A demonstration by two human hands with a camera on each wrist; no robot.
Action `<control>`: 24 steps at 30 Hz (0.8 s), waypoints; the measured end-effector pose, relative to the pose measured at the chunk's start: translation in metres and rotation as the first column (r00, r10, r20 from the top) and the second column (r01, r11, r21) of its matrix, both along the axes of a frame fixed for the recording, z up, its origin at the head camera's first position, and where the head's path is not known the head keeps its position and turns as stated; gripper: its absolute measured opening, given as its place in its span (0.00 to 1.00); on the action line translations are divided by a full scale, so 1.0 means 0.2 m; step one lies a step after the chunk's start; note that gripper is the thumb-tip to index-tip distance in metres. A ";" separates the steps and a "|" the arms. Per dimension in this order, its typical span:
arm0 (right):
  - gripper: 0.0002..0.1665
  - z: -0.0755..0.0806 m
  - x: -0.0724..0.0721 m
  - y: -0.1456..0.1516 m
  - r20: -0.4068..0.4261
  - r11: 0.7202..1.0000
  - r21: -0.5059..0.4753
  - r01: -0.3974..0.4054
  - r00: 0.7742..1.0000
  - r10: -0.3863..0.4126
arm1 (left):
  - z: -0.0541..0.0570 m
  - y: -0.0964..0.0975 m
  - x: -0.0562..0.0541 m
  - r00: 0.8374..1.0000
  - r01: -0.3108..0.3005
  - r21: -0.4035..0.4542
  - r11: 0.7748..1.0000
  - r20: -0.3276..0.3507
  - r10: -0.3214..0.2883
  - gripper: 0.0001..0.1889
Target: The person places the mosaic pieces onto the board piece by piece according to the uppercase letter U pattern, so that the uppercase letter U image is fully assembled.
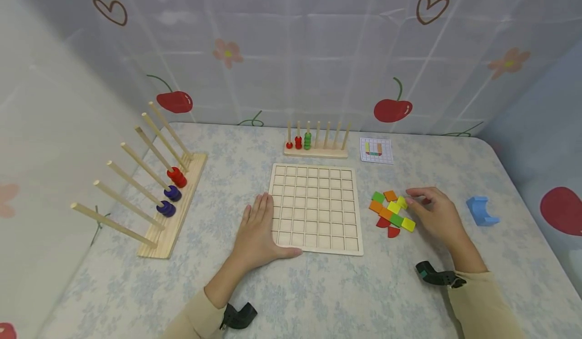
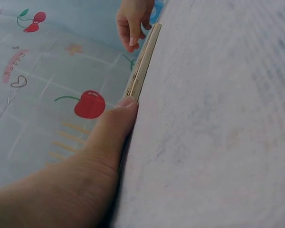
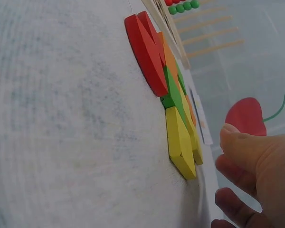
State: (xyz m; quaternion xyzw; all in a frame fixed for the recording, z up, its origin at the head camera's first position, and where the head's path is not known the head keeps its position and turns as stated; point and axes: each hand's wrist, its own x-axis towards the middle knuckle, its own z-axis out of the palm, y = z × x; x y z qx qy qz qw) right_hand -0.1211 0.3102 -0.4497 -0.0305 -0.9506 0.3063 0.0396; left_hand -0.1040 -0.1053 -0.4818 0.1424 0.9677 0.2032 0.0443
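Green, orange, yellow and red pieces (image 1: 396, 220) lie in a close cluster on the right half of the table (image 1: 386, 288), just beyond the right edge of a wooden grid board (image 1: 317, 210); in the right wrist view they overlap one another, so some are partly hidden. The right hand (image 1: 436, 215) reaches in from the right, thumb and fingers loosely bent and parted, with nothing visible between them; whether a fingertip touches the nearest yellow piece is hard to tell, and the right wrist view cuts off the lower fingers. The left hand (image 1: 256, 233) lies with fingers straight along the board's left edge and thumb stretched against its near edge, gripping nothing; only its thumb shows clearly in the left wrist view. Toward the table's far edge stand a small peg rack (image 1: 316, 153) and, right of it, a printed card (image 1: 376, 150). A large peg rack (image 1: 182, 215) stands near the left edge, a blue block (image 1: 478, 210) near the right. The table's near edge is cut off.
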 end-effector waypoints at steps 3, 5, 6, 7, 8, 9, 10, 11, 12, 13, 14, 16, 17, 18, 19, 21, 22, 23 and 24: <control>0.22 -0.01 0.00 0.00 0.020 1.000 -0.011 -0.002 1.000 0.003 | 0.01 0.00 0.00 1.000 -0.001 -0.003 1.000 0.001 0.001 0.80; 0.22 -0.01 0.00 0.00 0.034 1.000 -0.015 -0.009 0.999 0.010 | 0.01 0.00 0.00 1.000 -0.002 -0.006 1.000 0.000 0.002 0.80; 0.22 -0.02 0.00 0.01 0.040 1.000 -0.014 -0.012 0.999 0.013 | 0.01 0.00 0.00 1.000 -0.003 -0.007 1.000 0.000 0.003 0.80; 0.23 -0.02 0.00 0.01 0.045 1.000 -0.012 -0.016 0.999 0.017 | 0.01 0.00 0.01 1.000 -0.003 -0.009 1.000 0.000 0.003 0.80; 0.22 -0.03 0.01 0.01 0.047 1.000 -0.009 -0.020 0.999 0.021 | 0.01 0.00 0.01 1.000 -0.004 -0.008 1.000 -0.002 0.004 0.80; 0.22 -0.03 0.00 0.01 0.048 1.000 0.001 -0.026 0.998 0.026 | 0.01 0.00 0.01 1.000 -0.003 -0.008 1.000 -0.003 0.003 0.80; 0.22 -0.03 0.01 0.01 0.046 0.999 0.009 -0.032 0.998 0.031 | 0.01 0.00 0.01 1.000 -0.004 -0.007 1.000 -0.003 0.004 0.80; 0.21 -0.04 0.01 0.02 0.045 0.999 0.016 -0.037 0.998 0.036 | 0.01 0.00 0.01 1.000 -0.003 -0.007 1.000 -0.004 0.003 0.80; 0.21 -0.04 0.00 0.02 0.042 0.999 0.022 -0.042 0.998 0.041 | 0.01 0.00 0.01 1.000 -0.003 -0.006 1.000 -0.003 0.003 0.80; 0.21 -0.04 0.00 0.02 0.041 0.999 0.027 -0.046 0.998 0.045 | 0.01 0.00 0.00 1.000 -0.003 -0.005 1.000 -0.002 0.003 0.80; 0.21 -0.04 0.00 0.02 0.039 0.998 0.029 -0.049 0.998 0.048 | 0.01 0.00 0.00 1.000 -0.003 -0.007 1.000 -0.003 0.003 0.80; 0.21 -0.04 0.00 0.02 0.042 0.998 0.034 -0.052 0.998 0.051 | 0.00 0.00 0.00 1.000 -0.003 -0.010 1.000 -0.003 0.003 0.80; 0.21 -0.04 0.00 0.02 0.045 0.998 0.033 -0.052 0.998 0.050 | 0.00 0.00 0.00 1.000 -0.002 -0.012 1.000 -0.004 0.002 0.80; 0.21 -0.04 -0.01 0.02 0.050 0.998 0.033 -0.050 0.998 0.048 | 0.00 0.00 0.00 1.000 -0.002 -0.013 1.000 -0.004 0.002 0.80; 0.21 -0.04 -0.01 0.02 0.059 0.999 0.029 -0.046 0.997 0.044 | 0.00 0.00 0.00 1.000 -0.002 -0.015 1.000 -0.005 0.002 0.80; 0.21 -0.04 -0.01 0.02 0.080 0.999 0.019 -0.035 0.996 0.033 | -0.01 0.00 0.00 1.000 -0.001 -0.014 1.000 -0.009 0.001 0.80; 0.21 -0.04 -0.02 0.02 0.088 0.999 0.017 -0.030 0.996 0.028 | -0.01 0.00 0.00 1.000 0.000 -0.015 1.000 -0.011 0.000 0.80; 0.20 -0.04 -0.02 0.03 0.097 1.000 0.012 -0.023 0.995 0.022 | -0.01 0.00 0.00 1.000 0.001 -0.017 1.000 -0.013 -0.001 0.80; 0.20 -0.03 -0.02 0.03 0.104 1.000 0.008 -0.014 0.995 0.013 | -0.01 0.00 0.00 1.000 0.001 -0.019 1.000 -0.013 -0.001 0.80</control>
